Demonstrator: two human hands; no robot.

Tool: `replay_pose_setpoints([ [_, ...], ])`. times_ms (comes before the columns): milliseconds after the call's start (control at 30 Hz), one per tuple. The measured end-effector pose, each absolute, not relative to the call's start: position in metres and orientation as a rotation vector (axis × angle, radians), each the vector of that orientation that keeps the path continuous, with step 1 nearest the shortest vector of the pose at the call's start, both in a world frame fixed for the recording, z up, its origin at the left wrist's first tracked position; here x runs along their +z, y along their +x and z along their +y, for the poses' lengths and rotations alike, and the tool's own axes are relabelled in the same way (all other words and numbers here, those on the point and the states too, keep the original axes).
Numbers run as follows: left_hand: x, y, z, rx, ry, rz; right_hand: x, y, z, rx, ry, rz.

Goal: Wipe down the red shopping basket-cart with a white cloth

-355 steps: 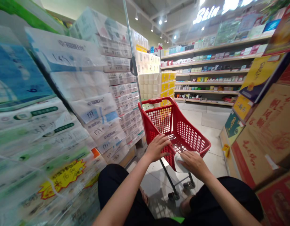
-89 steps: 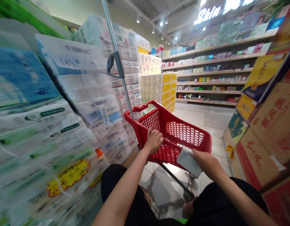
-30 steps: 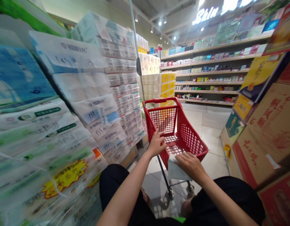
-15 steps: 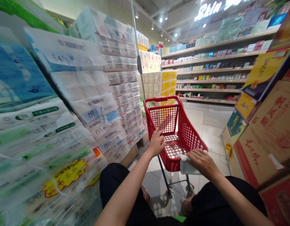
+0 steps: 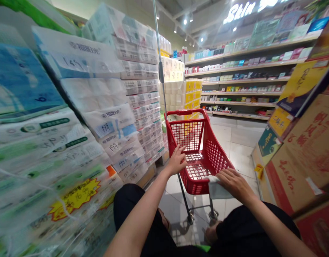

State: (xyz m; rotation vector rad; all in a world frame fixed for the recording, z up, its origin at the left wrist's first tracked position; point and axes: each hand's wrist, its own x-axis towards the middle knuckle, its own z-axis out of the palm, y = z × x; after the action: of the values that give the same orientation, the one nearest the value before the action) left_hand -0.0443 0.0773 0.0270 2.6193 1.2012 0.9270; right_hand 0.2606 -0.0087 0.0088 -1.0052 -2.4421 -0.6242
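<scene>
A small red plastic shopping cart (image 5: 204,142) stands on the tiled floor in front of my knees, its basket empty. My left hand (image 5: 177,160) grips the near left rim of the basket, fingers curled over the edge. My right hand (image 5: 234,182) lies flat on a pale grey cloth (image 5: 217,191), pressing it against the near right corner of the basket. A metal pole (image 5: 160,67) with a dark clamp rises from the cart's far left side.
Tall stacks of wrapped toilet paper packs (image 5: 81,117) wall the left side. Cardboard boxes (image 5: 306,150) line the right. Shelves of packaged goods (image 5: 239,82) run along the back. A yellow box stack (image 5: 191,96) stands behind the cart. Tiled aisle floor (image 5: 236,142) lies beyond.
My right hand has slid the cloth a little right along the near edge to the corner. The cart turned slightly; my left hand keeps hold of the left rim.
</scene>
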Motion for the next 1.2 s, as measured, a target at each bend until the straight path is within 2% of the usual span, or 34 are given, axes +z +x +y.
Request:
replay_pose_setpoints([
  [200,0.027,-0.047,0.081,0.892,2.627,1.23,0.002,0.28,-0.01,-0.677,-1.092,-2.357],
  [500,0.035,-0.056,0.061,0.829,2.645,1.473,0.001,0.191,-0.018,-0.624,-1.212,-2.263],
  [600,0.029,-0.033,0.036,0.669,2.761,1.44,0.002,0.161,-0.017,-0.62,-1.19,-2.257],
  [700,0.022,-0.02,0.016,0.53,2.664,1.744,0.005,0.147,-0.016,-0.599,-1.146,-2.299],
  [967,0.029,-0.03,0.006,0.489,2.737,1.629,0.006,0.203,-0.006,-0.588,-0.807,-2.48],
  [1200,0.029,-0.02,0.005,0.46,2.772,1.577,0.011,0.239,0.005,-0.559,-0.708,-2.518],
])
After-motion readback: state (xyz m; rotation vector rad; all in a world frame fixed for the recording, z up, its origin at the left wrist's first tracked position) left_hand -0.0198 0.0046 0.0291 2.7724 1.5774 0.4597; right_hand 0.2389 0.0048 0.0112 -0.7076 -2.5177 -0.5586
